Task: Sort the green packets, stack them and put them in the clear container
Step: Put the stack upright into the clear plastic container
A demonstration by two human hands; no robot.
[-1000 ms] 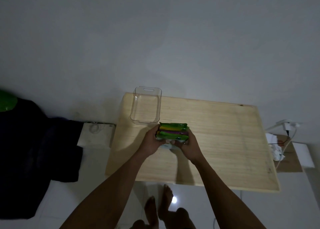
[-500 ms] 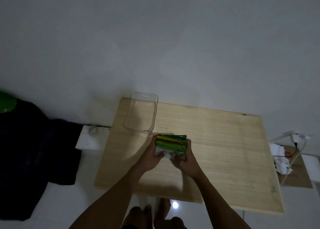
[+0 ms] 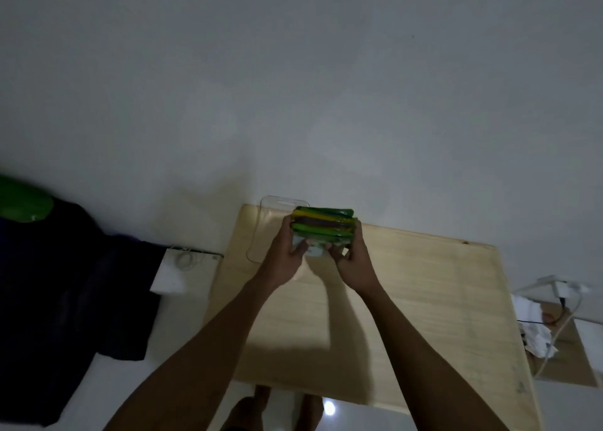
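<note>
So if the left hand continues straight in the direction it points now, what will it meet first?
Probably the clear plastic container: the left hand, holding the stack of green packets together with the right hand, points forward over it. Depth is unclear.

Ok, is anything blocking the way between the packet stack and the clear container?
Nothing visible. Both hands, left hand and right hand, hold the packet stack right at the clear container, which looks empty.

Green packets (image 3: 323, 226) striped yellow and purple; pale wooden table (image 3: 424, 300).
</note>
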